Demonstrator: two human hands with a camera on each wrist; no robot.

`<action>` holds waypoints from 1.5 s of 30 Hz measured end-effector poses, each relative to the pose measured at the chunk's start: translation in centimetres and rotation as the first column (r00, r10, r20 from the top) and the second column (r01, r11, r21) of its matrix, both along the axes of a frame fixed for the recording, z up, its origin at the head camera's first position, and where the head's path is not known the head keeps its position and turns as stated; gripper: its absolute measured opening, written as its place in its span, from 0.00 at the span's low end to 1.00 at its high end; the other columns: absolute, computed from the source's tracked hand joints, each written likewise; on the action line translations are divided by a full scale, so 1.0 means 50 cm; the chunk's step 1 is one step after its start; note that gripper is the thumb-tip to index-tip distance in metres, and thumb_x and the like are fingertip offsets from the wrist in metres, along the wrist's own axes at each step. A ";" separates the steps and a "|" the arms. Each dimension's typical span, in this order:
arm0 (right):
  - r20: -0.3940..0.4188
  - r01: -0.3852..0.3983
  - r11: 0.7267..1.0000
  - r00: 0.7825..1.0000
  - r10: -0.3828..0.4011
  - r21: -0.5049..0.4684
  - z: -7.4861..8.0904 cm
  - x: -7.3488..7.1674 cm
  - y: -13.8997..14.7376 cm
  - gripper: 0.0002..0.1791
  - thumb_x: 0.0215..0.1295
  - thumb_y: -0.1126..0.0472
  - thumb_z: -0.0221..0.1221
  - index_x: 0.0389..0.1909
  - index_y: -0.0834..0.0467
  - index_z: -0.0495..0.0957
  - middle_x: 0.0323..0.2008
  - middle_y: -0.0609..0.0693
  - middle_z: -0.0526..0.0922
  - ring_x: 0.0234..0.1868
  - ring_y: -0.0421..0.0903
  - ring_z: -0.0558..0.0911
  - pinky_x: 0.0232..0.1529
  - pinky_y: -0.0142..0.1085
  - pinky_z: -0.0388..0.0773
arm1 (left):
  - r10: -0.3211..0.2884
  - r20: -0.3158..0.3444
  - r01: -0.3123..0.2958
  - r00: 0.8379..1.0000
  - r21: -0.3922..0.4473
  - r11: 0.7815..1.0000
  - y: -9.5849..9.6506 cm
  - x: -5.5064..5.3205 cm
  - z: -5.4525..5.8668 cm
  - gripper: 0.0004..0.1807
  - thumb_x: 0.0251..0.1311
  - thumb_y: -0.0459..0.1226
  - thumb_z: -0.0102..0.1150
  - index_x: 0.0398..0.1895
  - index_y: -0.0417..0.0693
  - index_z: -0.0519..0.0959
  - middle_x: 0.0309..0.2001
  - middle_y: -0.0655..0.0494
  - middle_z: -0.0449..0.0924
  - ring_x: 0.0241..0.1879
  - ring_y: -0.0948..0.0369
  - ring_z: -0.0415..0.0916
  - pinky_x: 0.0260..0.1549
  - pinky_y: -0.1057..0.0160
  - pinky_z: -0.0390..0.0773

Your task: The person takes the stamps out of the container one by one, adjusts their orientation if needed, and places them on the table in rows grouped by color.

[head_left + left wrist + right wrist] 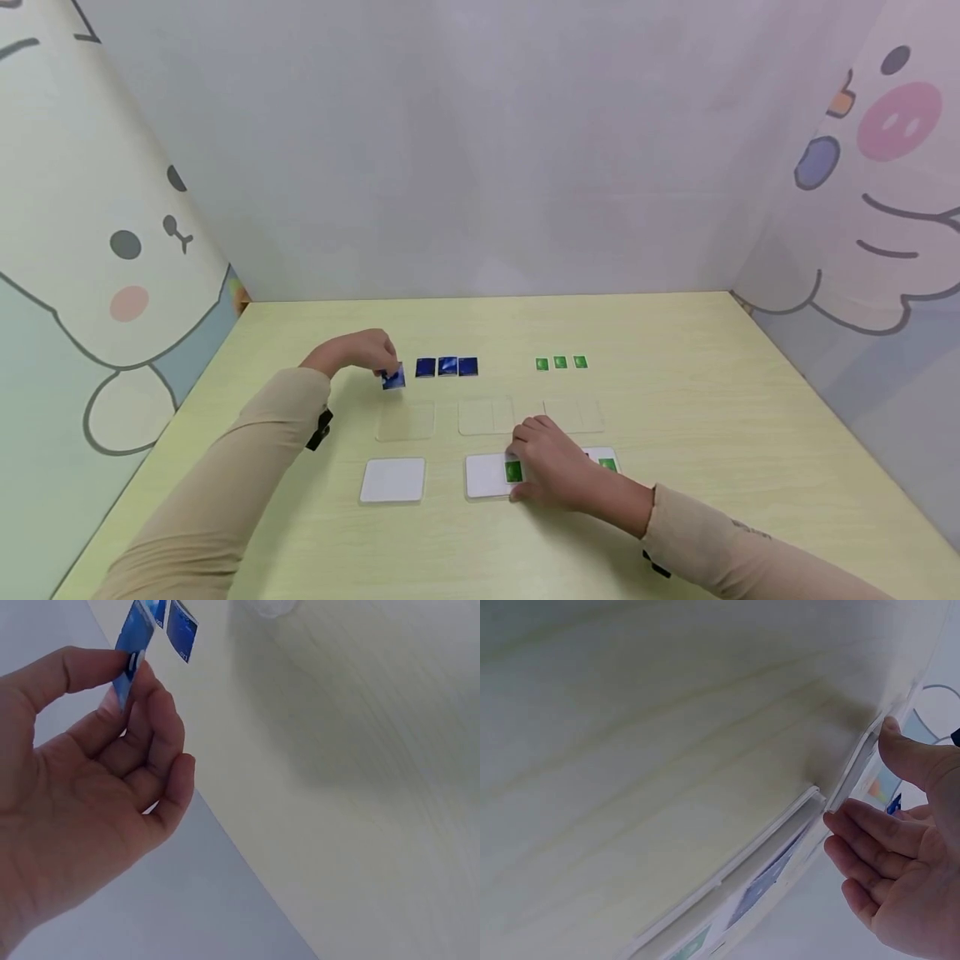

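Note:
Near the back left, my left hand [367, 350] pinches a small blue square card [393, 382] between thumb and fingers. The left wrist view shows this blue card [135, 637] tilted on edge, the other fingers curled behind it. My right hand [551, 467] grips a flat white rectangular case [485, 477] at its right end, thumb on the near edge and fingertips on the far edge. A green square [513, 472] lies on that case beside the fingers. Another white case [604, 455], bearing a green square [607, 464], is partly hidden behind the right hand.
Three blue squares [447, 367] lie in a row at the back. Three small green squares [560, 362] lie farther right. Three clear rectangular pieces [405, 421] form a middle row. A plain white case [393, 481] is at front left. A wall borders the table's back edge.

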State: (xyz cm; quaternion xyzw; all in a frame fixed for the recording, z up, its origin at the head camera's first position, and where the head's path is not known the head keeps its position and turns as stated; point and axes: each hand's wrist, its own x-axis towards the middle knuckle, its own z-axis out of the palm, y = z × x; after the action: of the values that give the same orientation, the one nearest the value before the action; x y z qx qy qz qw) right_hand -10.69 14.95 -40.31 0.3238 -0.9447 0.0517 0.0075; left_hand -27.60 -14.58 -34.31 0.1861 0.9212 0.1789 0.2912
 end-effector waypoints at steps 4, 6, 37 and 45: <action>-0.002 0.002 1.000 1.000 -0.002 0.001 0.000 -0.001 0.001 0.29 0.47 0.40 0.71 0.44 0.56 0.83 0.40 0.46 0.83 0.43 0.42 0.74 0.55 0.40 0.70 | -0.001 -0.005 0.001 1.000 0.007 1.000 0.001 -0.005 -0.007 0.12 0.55 0.34 0.51 0.14 0.48 0.71 0.14 0.61 0.64 0.18 0.64 0.53 0.25 0.66 0.59; -0.001 0.000 1.000 1.000 0.000 -0.003 -0.001 -0.002 0.001 0.29 0.46 0.40 0.71 0.44 0.56 0.83 0.40 0.46 0.83 0.42 0.42 0.74 0.55 0.40 0.70 | -0.003 -0.012 0.003 1.000 0.005 1.000 0.001 -0.007 -0.011 0.13 0.54 0.34 0.51 0.13 0.50 0.69 0.13 0.62 0.62 0.17 0.65 0.52 0.24 0.66 0.59; -0.008 -0.011 1.000 1.000 0.011 0.006 0.000 -0.003 -0.001 0.28 0.46 0.41 0.71 0.43 0.57 0.83 0.39 0.46 0.83 0.43 0.42 0.75 0.55 0.40 0.70 | -0.052 -0.318 0.027 0.947 -0.080 0.996 0.003 -0.030 -0.078 0.06 0.60 0.35 0.54 0.32 0.41 0.79 0.28 0.53 0.76 0.27 0.59 0.68 0.30 0.64 0.65; -0.014 -0.011 1.000 1.000 0.012 0.009 0.000 -0.002 -0.001 0.29 0.46 0.40 0.71 0.42 0.57 0.83 0.39 0.46 0.83 0.43 0.42 0.75 0.55 0.40 0.70 | -0.090 -0.379 0.043 0.921 -0.131 0.990 0.005 -0.033 -0.097 0.07 0.60 0.35 0.55 0.36 0.42 0.80 0.33 0.52 0.81 0.31 0.58 0.70 0.48 0.51 0.69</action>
State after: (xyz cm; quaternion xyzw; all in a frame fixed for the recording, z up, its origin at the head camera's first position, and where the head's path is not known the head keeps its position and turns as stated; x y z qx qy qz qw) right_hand -10.79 14.88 -40.33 0.3297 -0.9429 0.0454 0.0124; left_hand -29.28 -14.33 -39.16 0.2311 0.9625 0.0732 0.1217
